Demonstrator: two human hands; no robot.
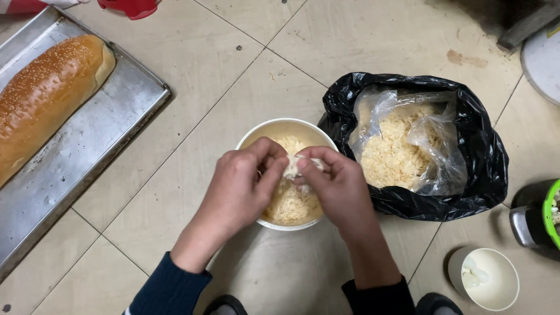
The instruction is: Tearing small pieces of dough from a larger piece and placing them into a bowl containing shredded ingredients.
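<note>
Hands, left (242, 178) and right (332, 181), pinching a pale shred (291, 166), perhaps chicken, over half-filled bowl (256, 135); bag (487, 169) holding plenty.

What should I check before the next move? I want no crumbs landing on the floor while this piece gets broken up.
1. Both hands over the bowl: ok. The left hand and right hand meet above the white bowl.
2. Grip on the pale piece: ok, pinched between fingertips of both hands.
3. Room in the bowl: ok, the crumbs lie well below the rim.
4. Bowl standing flat on the tiled floor: ok.
5. Clear bag of crumbs open inside the black bag: ok, close beside the bowl.
6. Floor free of spilled crumbs: cannot tell, only small specks show.
</note>
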